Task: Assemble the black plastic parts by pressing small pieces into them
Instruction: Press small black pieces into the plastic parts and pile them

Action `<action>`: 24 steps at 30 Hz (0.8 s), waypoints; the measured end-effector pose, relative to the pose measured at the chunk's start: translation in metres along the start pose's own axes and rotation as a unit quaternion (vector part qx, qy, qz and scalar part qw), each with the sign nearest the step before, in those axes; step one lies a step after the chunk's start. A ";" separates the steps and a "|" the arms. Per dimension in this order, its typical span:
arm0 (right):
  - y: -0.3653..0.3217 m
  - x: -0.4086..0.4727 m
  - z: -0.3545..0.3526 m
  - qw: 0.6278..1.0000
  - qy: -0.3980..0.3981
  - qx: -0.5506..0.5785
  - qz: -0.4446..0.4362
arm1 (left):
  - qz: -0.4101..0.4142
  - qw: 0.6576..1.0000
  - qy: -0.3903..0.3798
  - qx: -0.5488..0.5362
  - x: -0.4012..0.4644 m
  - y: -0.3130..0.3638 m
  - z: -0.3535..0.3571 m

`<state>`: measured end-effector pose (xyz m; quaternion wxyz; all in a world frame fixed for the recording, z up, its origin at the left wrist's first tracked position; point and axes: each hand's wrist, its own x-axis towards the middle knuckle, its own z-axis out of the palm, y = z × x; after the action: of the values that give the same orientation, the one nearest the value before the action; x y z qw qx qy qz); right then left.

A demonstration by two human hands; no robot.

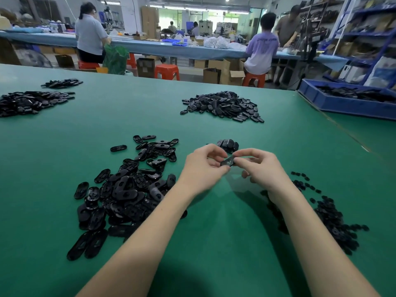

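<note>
Left hand (204,166) and right hand (258,168) pinch one black oval part (228,161); small-insert pile (334,217) at 4 o'clock; risk: skewed pressing leaves insert unseated.

Both bare forearms extended forward; left hand (204,166) and right hand (260,168) raised together, fingers curled, fingertips pinched closed.

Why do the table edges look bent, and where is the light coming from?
Head view: the wide-angle lens bows the green table edges and stretches the forearms; overhead light casts soft shadows under the left hand and right hand, which pinch a black part; the far workshop is bright and slightly soft.
</note>
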<state>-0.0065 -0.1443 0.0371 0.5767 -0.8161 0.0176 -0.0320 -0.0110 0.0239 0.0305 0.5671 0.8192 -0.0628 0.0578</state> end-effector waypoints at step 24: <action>0.026 0.003 -0.032 0.907 0.128 -0.400 0.011 | -0.136 0.957 -0.041 -0.253 -0.005 -0.008 0.022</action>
<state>-0.0054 -0.1835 0.0229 0.1946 -0.9670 0.1115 -0.1207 -0.0137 0.0068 0.0143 0.7550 0.6518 0.0132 -0.0712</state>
